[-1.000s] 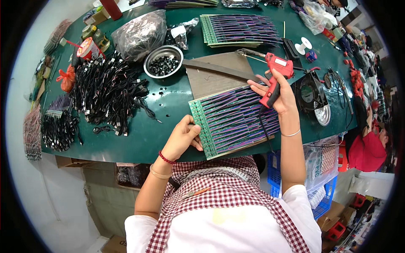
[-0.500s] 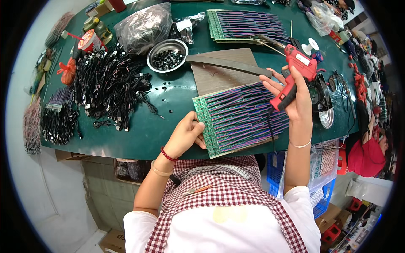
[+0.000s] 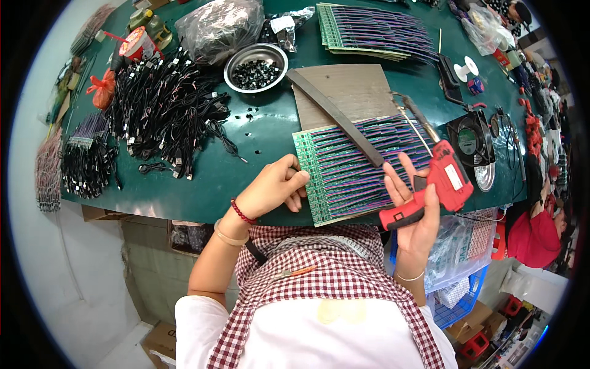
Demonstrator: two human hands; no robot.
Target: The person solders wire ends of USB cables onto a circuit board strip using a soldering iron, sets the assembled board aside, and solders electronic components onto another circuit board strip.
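Note:
My right hand (image 3: 415, 230) holds a red soldering gun (image 3: 452, 177) by its handle, between thumb and palm, with some fingers stretched out. Its metal nozzle points up and away over the boards. Those fingertips are close to the lower end of a dark flat bar (image 3: 335, 114), which lies slanting across the work. Under it is a green circuit board panel (image 3: 310, 178) with rows of dark, purple-sheathed wires (image 3: 356, 184) running right. Curled at the panel's left edge, my left hand (image 3: 273, 187) has its thumb on the rim; some fingertips are hidden.
Behind the panel lies a brown board (image 3: 344, 86). A metal bowl (image 3: 276, 52) of small black parts stands left of it, beside a heap of black cables (image 3: 163, 117). More wired panels (image 3: 375, 34) are stacked at the back. A small fan (image 3: 470, 140) and solder spool (image 3: 466, 69) sit right.
My right hand has come down toward me with the soldering gun. The bar's near end has swung down across the wires. My left hand stays at the panel's edge.

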